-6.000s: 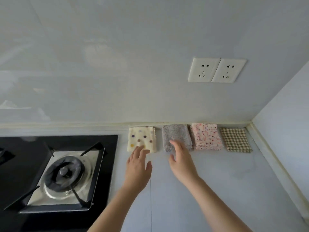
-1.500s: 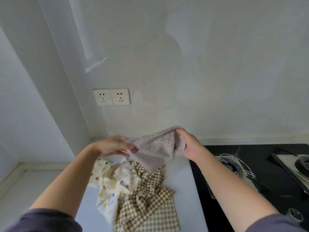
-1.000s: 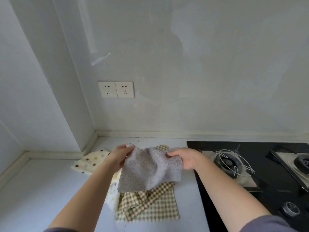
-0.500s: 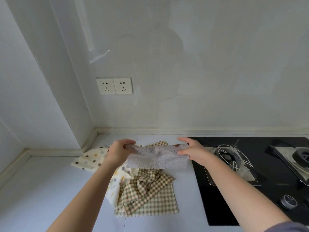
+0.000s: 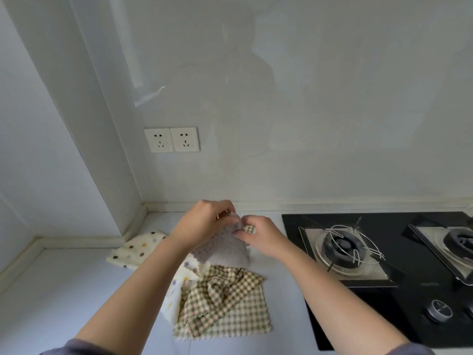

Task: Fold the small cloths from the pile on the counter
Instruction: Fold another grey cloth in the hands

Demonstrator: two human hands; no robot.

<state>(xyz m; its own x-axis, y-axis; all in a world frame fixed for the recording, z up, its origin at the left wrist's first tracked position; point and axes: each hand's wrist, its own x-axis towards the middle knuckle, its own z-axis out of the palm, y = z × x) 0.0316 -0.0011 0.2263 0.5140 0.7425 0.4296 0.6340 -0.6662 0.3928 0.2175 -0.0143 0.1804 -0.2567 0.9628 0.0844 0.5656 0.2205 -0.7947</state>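
A small grey dotted cloth (image 5: 225,249) hangs doubled over above the counter. My left hand (image 5: 202,224) and my right hand (image 5: 261,237) pinch its top edge close together, fingers almost touching. Below it lies the pile: a crumpled green-and-cream checked cloth (image 5: 225,303) and a cream cloth with coloured dots (image 5: 139,248), part of it hidden under my left forearm.
A black gas hob (image 5: 384,265) with two burners and a knob (image 5: 437,310) borders the pile on the right. The pale counter (image 5: 64,290) extends to the left, into a wall corner. A double socket (image 5: 171,139) is on the back wall.
My hands have come together, bringing the two ends of the grey cloth to meet, so it now hangs folded in half instead of stretched wide between them.
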